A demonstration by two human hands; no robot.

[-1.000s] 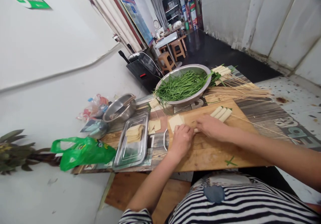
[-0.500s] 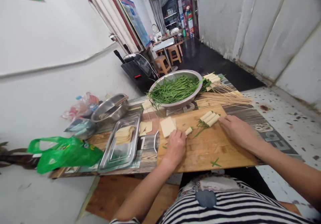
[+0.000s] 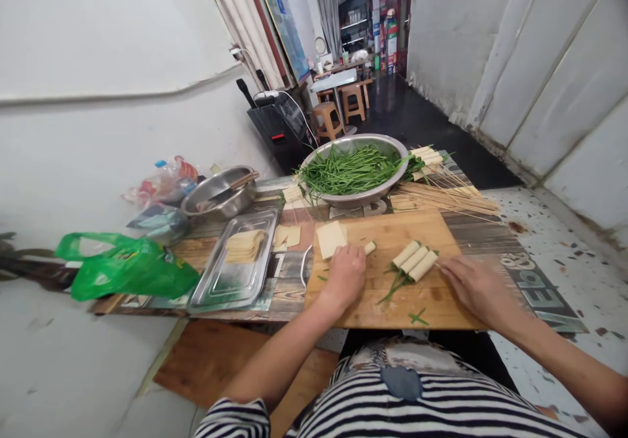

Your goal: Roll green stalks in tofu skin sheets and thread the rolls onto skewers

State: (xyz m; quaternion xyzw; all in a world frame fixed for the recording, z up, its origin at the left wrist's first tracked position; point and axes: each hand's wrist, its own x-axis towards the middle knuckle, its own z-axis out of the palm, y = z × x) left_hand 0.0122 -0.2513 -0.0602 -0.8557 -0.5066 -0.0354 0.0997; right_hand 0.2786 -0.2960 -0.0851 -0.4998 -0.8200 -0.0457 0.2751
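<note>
On the wooden cutting board (image 3: pixel 392 307), my left hand (image 3: pixel 347 273) is closed over a small pale roll (image 3: pixel 369 248) with green at its end. It looks like tofu sheet wrapped round chives. A stack of pale tofu sheets (image 3: pixel 331 238) lies just beyond those fingers. At the board's right side, my right hand (image 3: pixel 478 287) pinches the end of a thin skewer (image 3: pixel 438 265), most of which is hidden. Three rolls (image 3: pixel 415 261) sit side by side on it, chive ends trailing toward the lower left. Loose chive bits (image 3: pixel 418 317) lie near the front edge.
Behind the board stands a steel basin of chives (image 3: pixel 353 171). Bamboo skewers (image 3: pixel 441 204) and finished skewered rolls (image 3: pixel 426 157) lie right of it. Leftward are a metal tray (image 3: pixel 230 281) with stacked sheets, a steel bowl (image 3: pixel 220 196) and a green plastic bag (image 3: pixel 127 268).
The three skewered rolls have shifted slightly toward me and turned, along with my right hand. My left hand stays on its roll. The camera view has turned a little.
</note>
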